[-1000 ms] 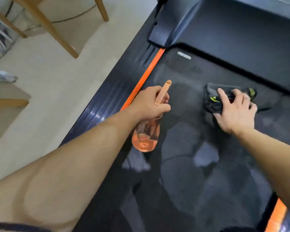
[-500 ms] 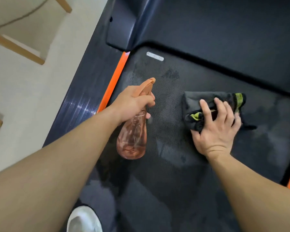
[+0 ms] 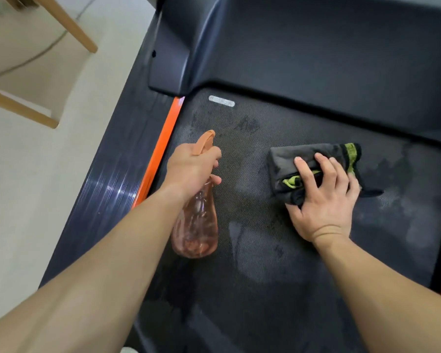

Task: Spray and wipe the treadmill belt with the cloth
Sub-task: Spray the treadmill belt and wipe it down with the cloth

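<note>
Left hand (image 3: 192, 169) is wrapped tight round the neck of the spray bottle (image 3: 196, 225), fingers curled under the orange head, nozzle aimed away at the far-left part of the treadmill belt (image 3: 265, 263). The bottle's clear pink body hangs back toward the person, just above the belt and beside the orange strip (image 3: 163, 149). Right hand (image 3: 323, 200) lies flat on the folded dark cloth (image 3: 290, 159), fingers spread and nearly straight, pressing rather than gripping, thumb on the belt at the cloth's near edge. The cloth sits on the belt right of centre, well apart from the bottle. Over the last second the bottle has tipped from hanging almost straight down to lying back with the nozzle forward. It has also edged a little toward the white label (image 3: 221, 101). Dark damp speckles now read clearly between the nozzle and that label; a second ago that patch was only a blurred smear. Against the label the cloth has barely shifted in the last half second. Judgement: the far-left corner looks freshly sprayed and not yet wiped, so the next stroke should carry the cloth left and far across it, up to the edge of the motor cover (image 3: 316, 47). Pale dried-looking patches nearer the person suggest the near belt still wants attention. Floor (image 3: 36, 174) and wooden chair legs (image 3: 69, 24) lie left.
</note>
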Demonstrator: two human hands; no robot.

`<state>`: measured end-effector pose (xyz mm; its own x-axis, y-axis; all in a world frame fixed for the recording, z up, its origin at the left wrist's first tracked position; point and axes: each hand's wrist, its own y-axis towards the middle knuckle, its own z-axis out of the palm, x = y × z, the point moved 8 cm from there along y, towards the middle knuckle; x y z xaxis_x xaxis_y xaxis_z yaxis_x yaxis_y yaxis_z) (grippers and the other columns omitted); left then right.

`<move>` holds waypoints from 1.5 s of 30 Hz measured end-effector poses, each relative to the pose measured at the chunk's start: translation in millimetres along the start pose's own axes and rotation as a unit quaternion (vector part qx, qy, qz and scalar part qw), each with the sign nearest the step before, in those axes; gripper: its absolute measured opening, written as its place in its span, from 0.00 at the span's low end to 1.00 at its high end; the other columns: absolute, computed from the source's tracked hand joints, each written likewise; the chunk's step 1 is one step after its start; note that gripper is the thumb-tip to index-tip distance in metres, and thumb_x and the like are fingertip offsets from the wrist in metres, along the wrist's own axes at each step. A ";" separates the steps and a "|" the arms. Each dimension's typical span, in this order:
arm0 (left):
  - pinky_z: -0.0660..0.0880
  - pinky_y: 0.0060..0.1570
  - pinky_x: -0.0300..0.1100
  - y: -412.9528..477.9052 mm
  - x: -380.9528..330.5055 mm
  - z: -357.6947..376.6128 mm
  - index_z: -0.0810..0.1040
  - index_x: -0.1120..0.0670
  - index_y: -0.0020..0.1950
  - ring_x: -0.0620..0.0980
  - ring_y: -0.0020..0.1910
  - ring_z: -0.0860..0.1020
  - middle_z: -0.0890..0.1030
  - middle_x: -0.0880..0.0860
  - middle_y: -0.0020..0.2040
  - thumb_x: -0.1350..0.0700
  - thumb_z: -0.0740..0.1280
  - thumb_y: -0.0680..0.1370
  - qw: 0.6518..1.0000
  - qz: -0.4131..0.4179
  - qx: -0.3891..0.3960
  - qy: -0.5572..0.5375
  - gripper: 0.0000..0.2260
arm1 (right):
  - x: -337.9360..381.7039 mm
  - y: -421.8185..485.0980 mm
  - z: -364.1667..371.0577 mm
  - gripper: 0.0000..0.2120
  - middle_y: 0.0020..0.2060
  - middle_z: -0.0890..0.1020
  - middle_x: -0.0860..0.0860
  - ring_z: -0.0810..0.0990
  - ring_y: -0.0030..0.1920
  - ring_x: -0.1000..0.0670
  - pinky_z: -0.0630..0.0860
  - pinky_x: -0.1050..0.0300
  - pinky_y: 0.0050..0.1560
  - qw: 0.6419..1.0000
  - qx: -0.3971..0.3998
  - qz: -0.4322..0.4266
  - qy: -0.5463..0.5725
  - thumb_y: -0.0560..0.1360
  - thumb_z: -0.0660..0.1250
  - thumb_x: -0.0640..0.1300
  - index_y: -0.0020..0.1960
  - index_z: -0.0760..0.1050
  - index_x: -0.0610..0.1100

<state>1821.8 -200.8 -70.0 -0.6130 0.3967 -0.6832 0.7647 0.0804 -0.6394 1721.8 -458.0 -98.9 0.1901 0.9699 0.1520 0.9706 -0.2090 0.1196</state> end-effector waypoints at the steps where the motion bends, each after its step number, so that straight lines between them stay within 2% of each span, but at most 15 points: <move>1: 0.77 0.38 0.44 -1.5 1.2 -1.7 0.82 0.57 0.43 0.52 0.28 0.83 0.83 0.52 0.40 0.52 0.70 0.74 1.000 0.000 -0.006 0.010 0.08 | 0.0 0.2 0.1 0.37 0.75 0.66 0.44 0.63 0.75 0.39 0.56 0.35 0.73 1.000 0.004 0.001 0.001 0.68 0.66 0.60 0.75 0.68 0.54; 6: 0.78 0.39 0.46 -6.0 11.1 -6.1 0.81 0.55 0.38 0.51 0.26 0.82 0.82 0.52 0.32 0.50 0.69 0.71 0.999 -0.022 -0.011 0.028 0.09 | -0.5 0.6 3.3 0.38 0.75 0.64 0.44 0.61 0.75 0.40 0.55 0.35 0.74 1.000 0.023 0.006 0.000 0.66 0.64 0.61 0.75 0.66 0.54; 12: 0.75 0.34 0.44 -27.1 18.4 -10.5 0.81 0.57 0.40 0.56 0.29 0.83 0.83 0.56 0.39 0.54 0.70 0.77 0.998 -0.018 0.042 0.035 0.09 | -0.1 -0.8 2.9 0.37 0.75 0.64 0.44 0.62 0.75 0.39 0.56 0.35 0.73 1.000 0.014 -0.002 -0.012 0.68 0.62 0.62 0.75 0.66 0.53; 18: 0.73 0.35 0.47 -48.2 37.9 -42.3 0.81 0.59 0.44 0.58 0.28 0.82 0.79 0.56 0.34 0.53 0.69 0.76 0.994 -0.059 0.024 0.087 0.09 | 5.5 -1.2 1.3 0.35 0.74 0.64 0.43 0.62 0.75 0.38 0.56 0.33 0.72 0.999 0.030 0.001 -0.021 0.71 0.57 0.64 0.75 0.66 0.52; 21: 0.74 0.32 0.43 -56.3 39.3 -52.5 0.84 0.60 0.59 0.59 0.32 0.80 0.80 0.58 0.39 0.56 0.70 0.76 0.993 -0.056 0.079 0.061 0.14 | 32.4 0.4 -1.2 0.36 0.76 0.66 0.44 0.62 0.76 0.39 0.58 0.34 0.72 0.997 0.053 -0.061 0.004 0.71 0.55 0.63 0.77 0.65 0.52; 23: 0.78 0.32 0.46 -56.4 32.2 -68.4 0.83 0.51 0.57 0.58 0.32 0.80 0.81 0.56 0.41 0.56 0.70 0.76 0.991 -0.008 0.091 0.093 0.10 | 75.4 4.5 6.2 0.38 0.78 0.65 0.46 0.61 0.78 0.41 0.59 0.34 0.73 0.987 0.084 -0.134 0.024 0.70 0.56 0.64 0.78 0.64 0.54; 25: 0.83 0.42 0.58 -59.6 23.7 -76.5 0.81 0.49 0.54 0.57 0.29 0.82 0.82 0.55 0.41 0.52 0.70 0.72 0.986 0.037 0.095 0.135 0.11 | 117.2 15.9 20.9 0.40 0.81 0.60 0.49 0.57 0.80 0.42 0.58 0.34 0.74 0.968 0.132 -0.215 0.020 0.68 0.55 0.67 0.79 0.61 0.58; 27: 0.83 0.49 0.61 -67.2 15.9 -81.7 0.85 0.51 0.58 0.56 0.30 0.84 0.84 0.59 0.44 0.49 0.69 0.69 0.982 0.067 0.102 0.146 0.19 | 143.4 43.3 28.7 0.42 0.82 0.55 0.51 0.52 0.81 0.44 0.56 0.34 0.75 0.953 0.161 -0.257 0.008 0.68 0.58 0.69 0.80 0.56 0.60; 29: 0.83 0.48 0.60 -65.2 16.8 -90.5 0.85 0.45 0.64 0.60 0.34 0.83 0.84 0.59 0.44 0.50 0.70 0.70 0.983 0.075 0.112 0.124 0.22 | 157.3 85.9 37.3 0.42 0.82 0.53 0.52 0.49 0.82 0.46 0.54 0.36 0.77 0.956 0.175 -0.233 0.007 0.70 0.62 0.70 0.80 0.53 0.60; 31: 0.83 0.50 0.65 -56.5 19.9 -100.4 0.86 0.53 0.58 0.65 0.37 0.83 0.84 0.58 0.43 0.50 0.71 0.70 0.986 0.079 0.108 0.103 0.18 | 165.2 122.5 43.3 0.40 0.82 0.53 0.51 0.49 0.82 0.45 0.53 0.37 0.77 0.973 0.159 -0.168 0.020 0.74 0.62 0.69 0.81 0.54 0.59; 34: 0.82 0.52 0.67 -50.7 27.9 -111.0 0.84 0.61 0.51 0.60 0.35 0.85 0.85 0.59 0.45 0.50 0.71 0.70 0.989 0.083 0.078 0.093 0.17 | 179.7 112.6 41.4 0.37 0.81 0.57 0.49 0.52 0.81 0.42 0.54 0.36 0.77 0.986 0.105 -0.126 0.014 0.76 0.60 0.66 0.80 0.58 0.54; 36: 0.82 0.52 0.64 -53.6 32.6 -112.1 0.85 0.59 0.53 0.59 0.33 0.86 0.85 0.59 0.46 0.49 0.70 0.69 0.991 0.078 0.065 0.091 0.18 | 190.3 62.1 35.9 0.37 0.81 0.59 0.47 0.56 0.80 0.40 0.56 0.35 0.77 0.970 0.095 -0.222 0.013 0.74 0.62 0.65 0.79 0.61 0.52; 40: 0.82 0.44 0.60 -53.0 50.0 -111.1 0.85 0.59 0.56 0.62 0.34 0.85 0.84 0.58 0.42 0.51 0.69 0.67 0.997 0.030 0.047 0.044 0.21 | 189.8 -1.0 35.1 0.38 0.80 0.61 0.49 0.60 0.79 0.42 0.60 0.39 0.75 0.884 0.158 -0.439 0.008 0.71 0.57 0.64 0.79 0.61 0.54; 42: 0.82 0.47 0.65 -51.1 58.8 -108.8 0.85 0.58 0.56 0.64 0.36 0.83 0.84 0.53 0.40 0.52 0.69 0.66 0.998 0.017 0.054 0.030 0.21 | 190.7 42.8 40.8 0.36 0.80 0.61 0.51 0.61 0.79 0.44 0.61 0.41 0.75 0.903 0.153 -0.401 -0.013 0.74 0.59 0.62 0.80 0.60 0.56; 45: 0.81 0.44 0.56 -49.5 69.4 -110.4 0.85 0.58 0.59 0.58 0.32 0.82 0.85 0.54 0.42 0.52 0.70 0.66 0.998 0.000 0.062 0.029 0.23 | 189.7 114.8 47.6 0.35 0.82 0.56 0.52 0.53 0.81 0.45 0.54 0.41 0.77 0.963 0.165 -0.213 -0.004 0.78 0.64 0.61 0.81 0.56 0.57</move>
<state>1763.4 -76.3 -46.8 -0.5972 0.4497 -0.6641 0.7325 -0.0315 -0.6801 1876.4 -292.1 -103.0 -0.2350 0.9601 0.1514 0.9547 0.2573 -0.1494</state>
